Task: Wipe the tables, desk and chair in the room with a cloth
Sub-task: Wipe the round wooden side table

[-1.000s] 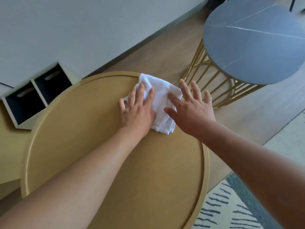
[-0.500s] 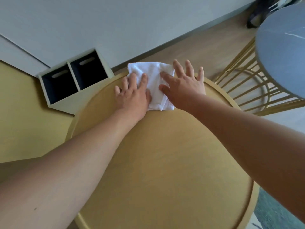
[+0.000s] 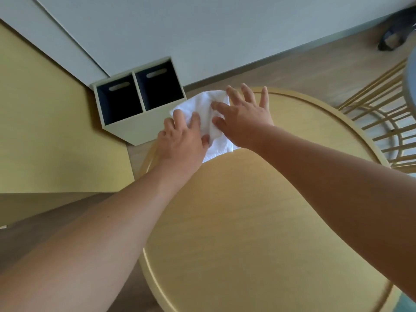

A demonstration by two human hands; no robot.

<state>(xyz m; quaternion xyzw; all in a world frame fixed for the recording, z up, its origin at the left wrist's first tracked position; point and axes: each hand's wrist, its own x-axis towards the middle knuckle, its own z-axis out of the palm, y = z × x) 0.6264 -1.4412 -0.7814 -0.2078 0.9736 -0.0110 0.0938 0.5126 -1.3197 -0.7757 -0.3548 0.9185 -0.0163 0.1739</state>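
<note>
White cloth (image 3: 202, 106) at the far-left edge of the round yellow table (image 3: 247, 221) — left hand (image 3: 180, 140) pressing it, fingers slightly bent; right hand (image 3: 243, 118) flat on it, fingers spread wide. Two-compartment box (image 3: 139, 122) just beyond that edge.

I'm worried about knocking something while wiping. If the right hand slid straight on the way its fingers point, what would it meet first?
The right hand would first meet the round table's raised rim, just past its fingertips. Beyond seems only floor, then wall; depth is unclear.
</note>
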